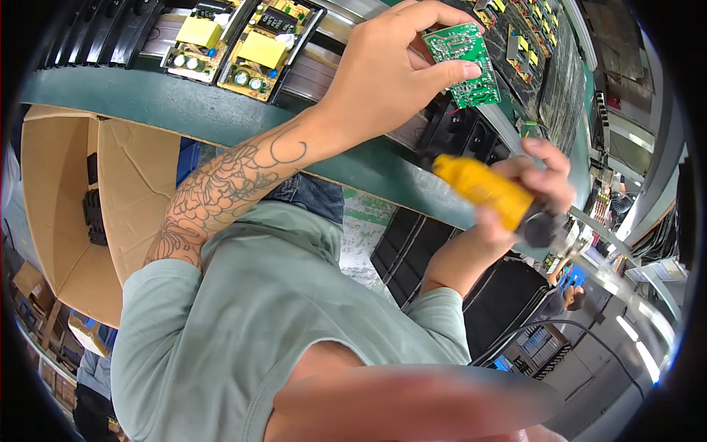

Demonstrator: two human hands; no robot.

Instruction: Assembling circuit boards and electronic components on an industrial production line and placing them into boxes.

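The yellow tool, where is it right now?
In the head view, the yellow tool is right of centre, in the right hand, below the green circuit board that the left hand holds.

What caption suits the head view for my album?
Left hand holding a green rectangular circuit board, right hand gripping a yellow cylindrical tool with black ends.

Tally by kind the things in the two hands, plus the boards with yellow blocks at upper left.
Green circuit board, left hand: 1
Yellow tool, right hand: 1
Component boards, upper left: 2
Total: 4
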